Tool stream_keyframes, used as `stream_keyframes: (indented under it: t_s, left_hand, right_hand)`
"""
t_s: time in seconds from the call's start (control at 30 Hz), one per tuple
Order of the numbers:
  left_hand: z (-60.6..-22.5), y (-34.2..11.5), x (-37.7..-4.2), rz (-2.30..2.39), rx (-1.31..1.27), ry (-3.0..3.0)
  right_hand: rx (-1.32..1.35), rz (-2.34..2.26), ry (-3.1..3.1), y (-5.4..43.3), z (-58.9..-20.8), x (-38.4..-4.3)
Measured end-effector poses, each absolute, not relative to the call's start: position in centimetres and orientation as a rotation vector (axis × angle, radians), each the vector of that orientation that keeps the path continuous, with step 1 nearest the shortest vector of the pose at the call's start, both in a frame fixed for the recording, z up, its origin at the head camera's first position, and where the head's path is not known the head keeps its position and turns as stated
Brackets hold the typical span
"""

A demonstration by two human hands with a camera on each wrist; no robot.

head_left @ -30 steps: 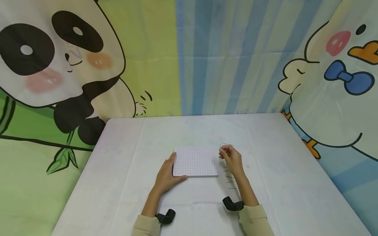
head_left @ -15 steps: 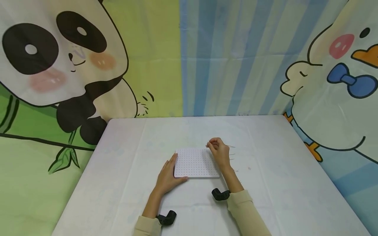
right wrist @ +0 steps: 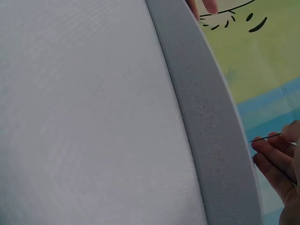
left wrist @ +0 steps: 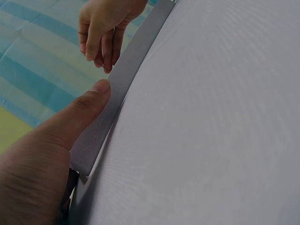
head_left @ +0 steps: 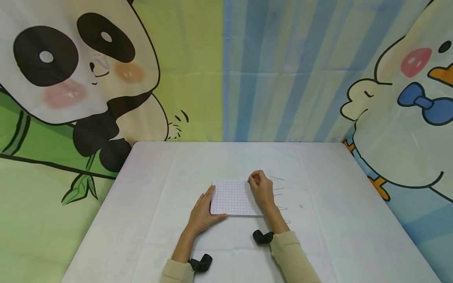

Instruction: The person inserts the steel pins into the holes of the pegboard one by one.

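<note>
A white board [head_left: 231, 198] with a grid of small holes lies flat on the table. My left hand [head_left: 202, 212] spans its near left corner, fingers fairly straight along the left side. In the left wrist view the left thumb [left wrist: 91, 105] presses the board's front side. Over the far right corner, my right hand [head_left: 262, 190] pinches a thin dark needle-like rod [right wrist: 267, 137], seen between thumb and fingers in the right wrist view. Whether the rod's tip touches a hole cannot be made out. The right hand and forearm hide the board's right edge.
Several thin needle-like rods [head_left: 278, 188] lie in a loose column right of the board, partly behind the right arm. The white-covered table [head_left: 318, 228] ends at a printed cloth backdrop [head_left: 276, 78]. A small black wrist camera [head_left: 262, 237] sits on each wrist.
The right hand has moved left from beside the board to over its far right corner, then settled slightly lower. The left hand keeps its place on the board. The head view has shifted slightly.
</note>
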State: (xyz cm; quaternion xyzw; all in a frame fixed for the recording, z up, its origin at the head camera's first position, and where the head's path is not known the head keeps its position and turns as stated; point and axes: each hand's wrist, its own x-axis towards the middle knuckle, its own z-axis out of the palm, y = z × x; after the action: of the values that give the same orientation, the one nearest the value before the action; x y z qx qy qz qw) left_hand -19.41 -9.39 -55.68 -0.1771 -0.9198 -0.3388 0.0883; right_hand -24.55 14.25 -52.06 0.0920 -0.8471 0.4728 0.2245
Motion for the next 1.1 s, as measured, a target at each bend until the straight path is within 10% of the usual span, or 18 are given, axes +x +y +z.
stream_keyframes:
  t_s: [1.1]
  left_hand:
    - [-55.82,-9.48,-19.63,-1.010,-0.533,-2.744]
  right_hand:
    - [0.239,1.159,-2.364,13.86,-52.72,-25.18]
